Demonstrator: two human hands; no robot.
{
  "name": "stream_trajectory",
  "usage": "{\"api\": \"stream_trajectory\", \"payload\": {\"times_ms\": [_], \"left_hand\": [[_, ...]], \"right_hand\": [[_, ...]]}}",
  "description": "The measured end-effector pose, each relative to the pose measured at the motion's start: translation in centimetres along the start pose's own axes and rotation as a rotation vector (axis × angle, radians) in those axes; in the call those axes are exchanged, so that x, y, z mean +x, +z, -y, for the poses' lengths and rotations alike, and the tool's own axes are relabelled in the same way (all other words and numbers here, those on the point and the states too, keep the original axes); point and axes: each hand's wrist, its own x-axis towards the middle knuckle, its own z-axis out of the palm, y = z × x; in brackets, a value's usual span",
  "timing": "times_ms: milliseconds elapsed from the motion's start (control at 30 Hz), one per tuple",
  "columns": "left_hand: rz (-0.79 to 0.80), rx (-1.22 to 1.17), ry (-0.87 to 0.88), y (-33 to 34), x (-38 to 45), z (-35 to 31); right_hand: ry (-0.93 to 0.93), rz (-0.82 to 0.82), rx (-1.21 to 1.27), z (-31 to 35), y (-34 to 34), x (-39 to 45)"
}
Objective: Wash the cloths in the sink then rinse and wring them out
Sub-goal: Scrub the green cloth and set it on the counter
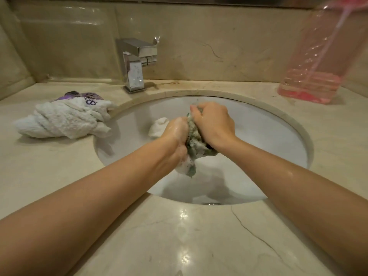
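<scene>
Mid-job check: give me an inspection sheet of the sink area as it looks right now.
Surface: marble counter, wet sheen near the front.
Job's things: soapy green cloth bunched over the sink; white cloth lying in the basin; twisted white towel on the counter at left.
Clutter: pink plastic bag at back right.
Grips: left hand and right hand both grip the green cloth.
Cables: nothing seen.
Surroundings: chrome faucet, no water seen running; marble backsplash.

I'm watching through a single wide-angle head camera, sitting high and close over the counter (179, 236), tilting forward and down into the sink (258, 124); both forearms are reaching in from the bottom corners, the faucet (137, 62) and back wall are filling the top edge
</scene>
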Motion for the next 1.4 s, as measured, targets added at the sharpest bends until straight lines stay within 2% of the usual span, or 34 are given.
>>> {"api": "stream_trajectory", "payload": {"times_ms": [200,267,333,400,433,500,567,600,667,733,767,867,900,967,1000,1033,1067,1100,1133,1167,1267,1300,1333,1400], "left_hand": [[-0.126,0.119,0.069,-1.3,2.3,-0.2],[-0.151,0.115,0.069,-1.5,2.3,-0.4],[-0.166,0.083,0.107,-1.6,2.4,-0.4],[-0.091,0.000,0.192,-1.2,2.2,0.3],[-0.029,-0.053,0.231,-0.9,1.7,0.5],[0.033,-0.161,0.247,0.0,1.3,0.8],[0.072,-0.172,0.091,0.5,0.9,0.8],[0.079,-0.122,0.087,0.6,0.4,0.8],[0.023,-0.083,0.216,0.1,1.1,1.3],[0.068,-0.157,0.211,-0.1,1.0,1.4],[0.022,-0.116,0.198,-0.4,0.8,1.0],[0.029,-0.147,0.013,-0.5,0.8,0.3],[0.043,-0.173,0.025,0.3,0.0,0.6],[-0.103,-0.200,0.277,1.6,-0.7,1.2],[-0.154,-0.245,0.326,1.6,-0.9,1.0],[-0.074,-0.294,0.345,1.6,-1.2,0.9],[0.039,-0.276,0.251,1.3,-0.8,1.1],[0.045,-0.235,0.082,1.0,0.0,0.7],[0.006,-0.105,0.015,0.1,0.1,0.3],[-0.010,-0.099,0.035,-0.1,0.2,0.4],[0.006,-0.224,0.283,0.7,-0.3,1.0],[0.023,-0.294,0.278,1.0,-0.7,1.1],[0.008,-0.269,0.202,0.9,-0.5,1.0],[0.026,-0.078,0.018,0.5,-0.5,0.6]], "right_hand": [[0.207,-0.026,0.307,-1.6,-1.5,0.2],[0.092,-0.081,0.258,-1.2,-2.2,-0.6],[-0.159,-0.155,0.229,0.4,-2.1,-2.5],[-0.360,-0.170,0.273,2.1,-1.3,-4.5],[-0.396,-0.183,0.257,2.5,-0.7,-4.8],[-0.332,-0.234,0.153,2.4,0.0,-3.4],[-0.147,-0.196,0.071,1.7,-0.3,-1.6],[-0.123,-0.178,0.060,1.4,-0.6,-1.6],[-0.249,-0.225,0.088,1.8,-0.7,-3.4],[-0.364,-0.245,0.137,2.4,-0.6,-5.2],[-0.329,-0.226,0.137,2.5,-0.5,-4.8],[-0.086,-0.105,0.029,1.9,-0.6,-1.7],[-0.107,-0.114,0.011,1.8,-0.6,-1.8],[-0.244,-0.171,0.038,2.0,-0.4,-3.4],[-0.303,-0.183,0.056,2.2,-0.4,-4.2],[-0.316,-0.184,0.054,2.2,-0.4,-4.2],[-0.259,-0.166,0.038,2.1,-0.5,-3.4],[-0.175,-0.137,0.024,1.9,-0.6,-2.4],[-0.125,-0.121,0.005,1.9,-0.6,-1.8],[-0.145,-0.135,-0.004,1.9,-0.5,-1.8],[-0.349,-0.186,0.057,2.4,-0.4,-4.3],[-0.345,-0.177,0.065,2.3,-0.5,-4.3],[-0.274,-0.147,0.050,2.0,-0.5,-3.6],[-0.080,-0.089,-0.001,1.3,-0.6,-1.7]]}}
